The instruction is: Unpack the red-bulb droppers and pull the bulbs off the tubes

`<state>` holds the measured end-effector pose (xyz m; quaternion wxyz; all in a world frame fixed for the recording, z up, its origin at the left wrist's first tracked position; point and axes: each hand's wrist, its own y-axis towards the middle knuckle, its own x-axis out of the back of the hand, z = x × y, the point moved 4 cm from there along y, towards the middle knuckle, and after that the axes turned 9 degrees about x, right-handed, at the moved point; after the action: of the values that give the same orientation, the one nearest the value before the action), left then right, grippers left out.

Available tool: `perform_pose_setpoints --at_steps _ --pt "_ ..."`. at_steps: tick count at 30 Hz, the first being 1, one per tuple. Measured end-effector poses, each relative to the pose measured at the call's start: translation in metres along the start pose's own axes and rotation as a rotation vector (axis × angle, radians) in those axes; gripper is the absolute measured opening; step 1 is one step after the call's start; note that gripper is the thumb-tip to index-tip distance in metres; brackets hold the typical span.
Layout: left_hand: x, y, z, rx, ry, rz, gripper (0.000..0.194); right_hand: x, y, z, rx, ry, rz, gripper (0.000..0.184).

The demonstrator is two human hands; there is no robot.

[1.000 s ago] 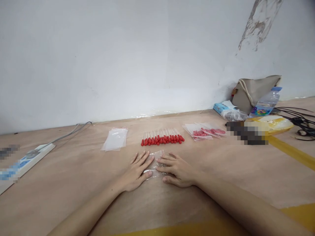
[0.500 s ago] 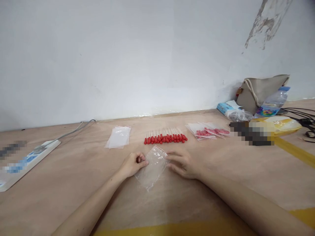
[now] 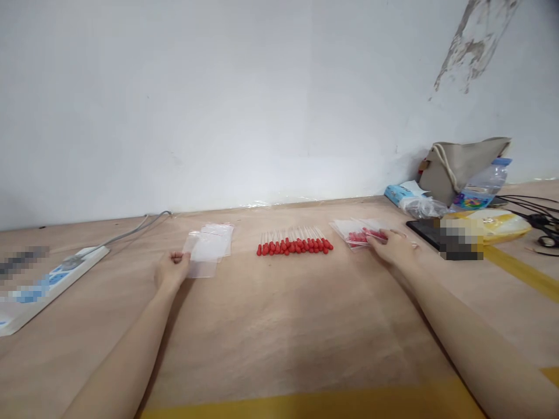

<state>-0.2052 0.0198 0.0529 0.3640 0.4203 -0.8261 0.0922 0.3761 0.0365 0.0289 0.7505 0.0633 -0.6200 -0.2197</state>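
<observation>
My left hand [image 3: 172,269] pinches the edge of a clear zip bag [image 3: 202,269], which overlaps a small stack of flat, empty zip bags [image 3: 213,240]. In the middle of the table lies a row of droppers [image 3: 294,247] with red rubber bulbs and thin clear stems that point toward the wall. To the right, my right hand [image 3: 395,249] has its thumb and fingers closed at a filled zip bag [image 3: 376,234] with red bulbs inside. That bag lies among other filled zip bags [image 3: 356,236]; my fingers partly cover them.
A white power strip [image 3: 82,261] with a grey cable lies at the left. At the right are a dark flat device [image 3: 421,231], a yellow packet [image 3: 502,227], a tissue pack [image 3: 398,193], a plastic bottle [image 3: 487,185], a beige bag [image 3: 454,166] and black cables [image 3: 530,209].
My left hand has carried the empty zip bag from the middle to the stack at the left. My right hand has moved right, onto the filled bags.
</observation>
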Motion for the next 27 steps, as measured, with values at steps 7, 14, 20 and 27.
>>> perform_pose_setpoints --at_steps 7,14,20,27 --pt "-0.004 -0.008 0.005 0.024 0.093 -0.051 0.039 -0.005 0.0 0.002 0.095 -0.005 -0.036 0.037" --pt "0.01 -0.043 -0.012 -0.163 0.246 -0.242 0.04 -0.002 0.0 -0.002 0.155 0.083 -0.309 0.028" --pt "0.009 -0.073 -0.03 -0.4 0.17 -0.334 0.031 0.035 -0.011 0.001 -0.068 0.383 -0.746 0.036" --pt "0.0 -0.12 -0.052 -0.753 -0.094 -0.137 0.022 0.031 -0.049 0.084 -0.003 1.116 -0.378 0.046"
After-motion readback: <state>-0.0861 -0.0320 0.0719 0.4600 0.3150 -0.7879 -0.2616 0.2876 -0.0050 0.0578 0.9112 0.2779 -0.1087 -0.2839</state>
